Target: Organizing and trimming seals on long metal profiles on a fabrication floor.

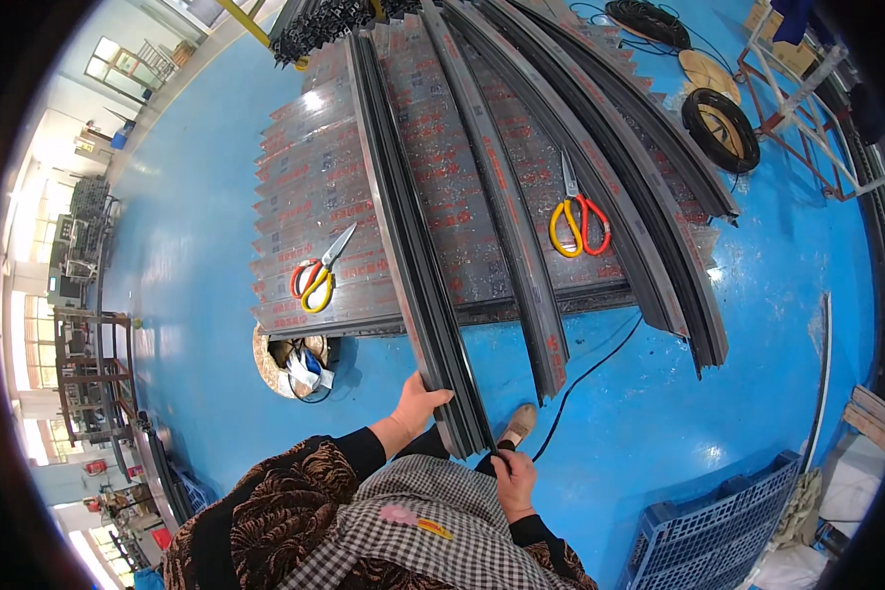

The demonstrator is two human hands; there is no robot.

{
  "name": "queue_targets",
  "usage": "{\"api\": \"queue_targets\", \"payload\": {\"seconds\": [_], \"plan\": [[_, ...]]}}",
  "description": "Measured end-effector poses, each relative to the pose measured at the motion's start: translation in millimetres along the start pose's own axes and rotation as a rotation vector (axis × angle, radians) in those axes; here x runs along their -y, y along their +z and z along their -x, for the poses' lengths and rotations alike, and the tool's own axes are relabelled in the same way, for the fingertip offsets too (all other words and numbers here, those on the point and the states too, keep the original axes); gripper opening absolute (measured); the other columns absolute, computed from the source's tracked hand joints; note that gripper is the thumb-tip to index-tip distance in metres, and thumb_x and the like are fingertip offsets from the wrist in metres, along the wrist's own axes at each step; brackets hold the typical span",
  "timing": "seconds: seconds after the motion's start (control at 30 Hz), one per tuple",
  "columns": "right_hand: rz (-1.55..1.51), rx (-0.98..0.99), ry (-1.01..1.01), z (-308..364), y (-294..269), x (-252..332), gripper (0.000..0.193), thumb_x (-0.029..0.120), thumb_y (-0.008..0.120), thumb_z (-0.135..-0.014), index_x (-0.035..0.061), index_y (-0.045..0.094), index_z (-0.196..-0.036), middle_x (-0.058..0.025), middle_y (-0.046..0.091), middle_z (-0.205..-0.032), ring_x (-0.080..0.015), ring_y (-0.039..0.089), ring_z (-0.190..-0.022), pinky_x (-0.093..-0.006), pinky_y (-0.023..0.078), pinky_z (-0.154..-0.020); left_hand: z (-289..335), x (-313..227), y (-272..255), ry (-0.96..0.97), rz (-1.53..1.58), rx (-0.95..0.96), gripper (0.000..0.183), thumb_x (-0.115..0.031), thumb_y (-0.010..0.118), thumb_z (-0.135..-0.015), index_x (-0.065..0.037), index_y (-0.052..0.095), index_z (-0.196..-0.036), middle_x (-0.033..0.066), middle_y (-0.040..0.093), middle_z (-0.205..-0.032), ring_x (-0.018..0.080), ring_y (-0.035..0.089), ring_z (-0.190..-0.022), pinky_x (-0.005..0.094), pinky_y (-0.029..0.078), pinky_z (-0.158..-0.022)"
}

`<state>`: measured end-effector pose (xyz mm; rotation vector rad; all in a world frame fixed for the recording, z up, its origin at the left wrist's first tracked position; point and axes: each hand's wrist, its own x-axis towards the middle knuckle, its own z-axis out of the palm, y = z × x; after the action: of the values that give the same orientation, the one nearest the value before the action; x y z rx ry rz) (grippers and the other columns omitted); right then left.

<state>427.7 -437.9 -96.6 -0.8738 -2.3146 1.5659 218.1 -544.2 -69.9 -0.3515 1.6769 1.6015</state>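
Observation:
A long grey-and-black window-frame profile (403, 226) lies over the stack and juts out toward me. My left hand (418, 405) is wrapped round its left side close to the near end, thumb on top. Just right of that end, my right hand (513, 484) is closed in a pinch on what looks like a thin black strip along the profile's right edge; its fingertips partly hide it. Scissors with red and yellow handles (315, 280) rest left of the profile. A second pair of scissors (580, 224) lies to the right, between other profiles.
More long profiles (506, 211) lie across a broad stack of film-covered profiles (305, 187). A round container (277, 374) stands at the stack's near left corner. A black cable (595, 369) crosses the blue floor. A blue plastic pallet (708, 531) is at lower right, coils (720, 130) at far right.

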Motion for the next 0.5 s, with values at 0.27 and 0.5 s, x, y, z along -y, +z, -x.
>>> {"api": "queue_targets", "payload": {"seconds": [0.27,0.5], "plan": [[0.007,0.22,0.059,-26,-5,-19,0.018,0.013,0.063,-0.081,0.0017,0.065,-0.094,-0.0108,0.064,-0.081,-0.0268,0.058,-0.069,-0.0354,0.044,-0.061,-23,-4,29,0.122,-0.463,-0.211,0.027,-0.01,0.063,-0.071,0.003,0.053,-0.092,0.0135,0.06,-0.08,0.0233,0.057,-0.066,0.0319,0.048,-0.063],[0.228,0.259,-0.209,-62,-40,-3,0.02,0.015,0.061,-0.082,0.002,0.062,-0.097,-0.0102,0.063,-0.079,-0.0275,0.057,-0.066,-0.0364,0.044,-0.06,-21,-16,34,0.137,-0.575,-0.252,0.035,-0.024,0.067,-0.075,0.004,0.055,-0.092,0.0139,0.061,-0.08,0.0235,0.057,-0.064,0.032,0.048,-0.06]]}}
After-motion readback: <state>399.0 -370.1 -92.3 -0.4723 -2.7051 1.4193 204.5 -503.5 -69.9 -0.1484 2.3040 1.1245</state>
